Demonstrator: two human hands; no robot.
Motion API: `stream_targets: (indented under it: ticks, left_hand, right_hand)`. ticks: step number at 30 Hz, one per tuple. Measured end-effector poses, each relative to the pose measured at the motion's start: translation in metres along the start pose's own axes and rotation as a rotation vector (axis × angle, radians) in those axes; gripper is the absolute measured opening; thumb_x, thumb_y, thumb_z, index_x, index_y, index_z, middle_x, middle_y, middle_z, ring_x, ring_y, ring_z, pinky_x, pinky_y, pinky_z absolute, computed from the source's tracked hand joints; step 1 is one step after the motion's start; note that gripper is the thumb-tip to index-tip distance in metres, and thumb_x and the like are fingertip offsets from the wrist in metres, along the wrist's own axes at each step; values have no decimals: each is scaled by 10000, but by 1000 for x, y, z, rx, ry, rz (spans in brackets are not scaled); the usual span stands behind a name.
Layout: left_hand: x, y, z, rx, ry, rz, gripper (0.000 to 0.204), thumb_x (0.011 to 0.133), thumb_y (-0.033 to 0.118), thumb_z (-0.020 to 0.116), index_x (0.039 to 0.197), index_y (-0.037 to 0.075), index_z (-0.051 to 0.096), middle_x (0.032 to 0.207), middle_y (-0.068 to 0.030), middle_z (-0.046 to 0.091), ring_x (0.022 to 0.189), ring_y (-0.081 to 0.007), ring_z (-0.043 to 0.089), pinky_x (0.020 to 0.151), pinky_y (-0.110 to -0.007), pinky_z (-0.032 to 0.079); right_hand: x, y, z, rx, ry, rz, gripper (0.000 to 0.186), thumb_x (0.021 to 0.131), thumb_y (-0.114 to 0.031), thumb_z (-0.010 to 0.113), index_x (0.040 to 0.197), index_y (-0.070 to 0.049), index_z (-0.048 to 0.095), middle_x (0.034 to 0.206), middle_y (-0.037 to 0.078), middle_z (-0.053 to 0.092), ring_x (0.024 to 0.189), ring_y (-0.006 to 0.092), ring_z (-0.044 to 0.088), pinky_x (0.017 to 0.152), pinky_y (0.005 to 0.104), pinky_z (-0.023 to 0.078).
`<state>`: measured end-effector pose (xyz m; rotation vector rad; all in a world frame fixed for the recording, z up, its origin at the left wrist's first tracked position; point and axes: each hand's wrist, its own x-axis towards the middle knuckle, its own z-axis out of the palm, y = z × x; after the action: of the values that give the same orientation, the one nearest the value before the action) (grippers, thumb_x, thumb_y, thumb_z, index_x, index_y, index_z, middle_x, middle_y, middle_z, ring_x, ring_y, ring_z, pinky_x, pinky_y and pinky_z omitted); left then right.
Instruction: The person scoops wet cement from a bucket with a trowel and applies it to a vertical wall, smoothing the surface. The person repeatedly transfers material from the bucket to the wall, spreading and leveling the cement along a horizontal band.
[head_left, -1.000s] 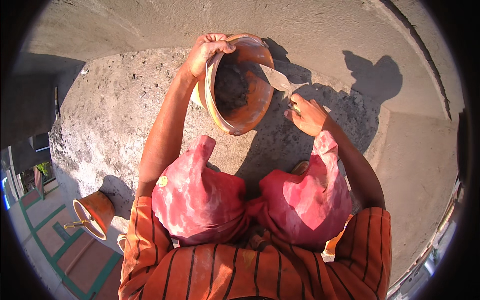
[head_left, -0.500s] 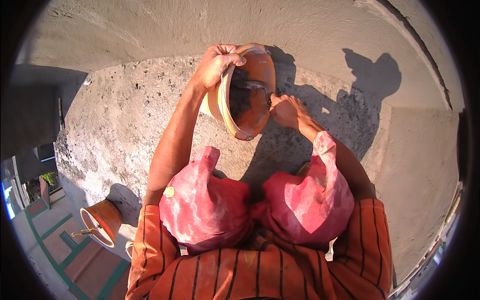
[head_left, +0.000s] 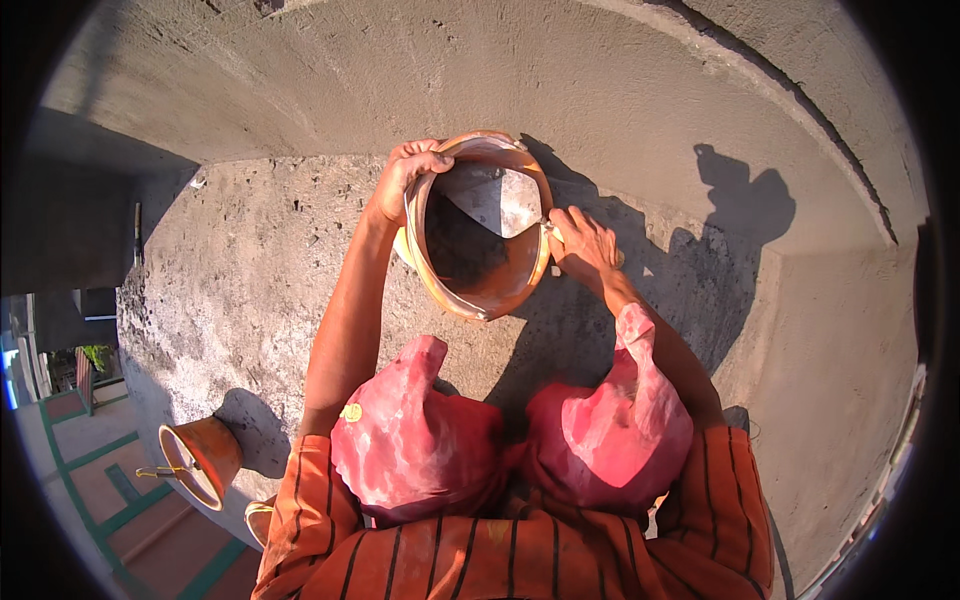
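Note:
In front of my knees an orange bucket [head_left: 536,268] is tipped so that its mouth faces me. My left hand [head_left: 406,182] is closed on the upper left of its rim, thumb over the edge. On the opposite side, my right hand [head_left: 590,246] grips the handle of a trowel by the rim. The pale, pointed trowel blade [head_left: 512,204] reaches across the inside of the bucket, sunlit on its face. Dark shadow hides much of the bucket's bottom, so I cannot tell what it holds.
A second orange bucket [head_left: 212,452] lies tilted at the lower left, its yellow handle sticking out. Rough, speckled concrete [head_left: 250,290] spreads under me. Smooth grey plastered walls [head_left: 400,90] rise ahead and at right. Beyond the left edge is a lower, green-banded tiled area [head_left: 120,480].
The bucket has turned its mouth more toward me and come slightly nearer. The trowel blade now shows broad and flat inside it. Both hands moved along with the bucket and trowel.

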<state>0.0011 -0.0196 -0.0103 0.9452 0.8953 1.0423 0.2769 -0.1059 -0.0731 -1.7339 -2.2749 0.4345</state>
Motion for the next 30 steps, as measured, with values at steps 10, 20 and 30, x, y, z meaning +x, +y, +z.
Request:
stream_targets:
  ticks: [10, 20, 30]
  left_hand:
    - [5, 4, -40, -159, 15, 28, 157, 683, 132, 614, 607, 96, 482, 575, 41, 474, 484, -58, 387, 467, -223, 339]
    - [0, 9, -21, -221, -66, -48, 124, 695, 23, 631, 646, 91, 540, 609, 20, 567, 492, -60, 513, 474, -203, 414]
    - [1, 7, -19, -224, -108, -38, 154, 683, 23, 641, 619, 102, 525, 580, 27, 547, 469, -55, 494, 451, -204, 397]
  right_hand:
    - [-2, -28, -131, -78, 263, -191, 218, 810, -263, 622, 915, -91, 537, 819, 102, 595, 653, 328, 622, 551, 429, 486]
    - [41, -92, -241, -147, 17, -155, 326, 843, -228, 589, 1145, -106, 566, 830, 122, 628, 775, 327, 623, 704, 404, 473]
    - [66, -118, -293, 177, -172, -80, 319, 868, -190, 527, 1082, 37, 594, 642, -29, 391, 578, 74, 357, 536, 251, 362]
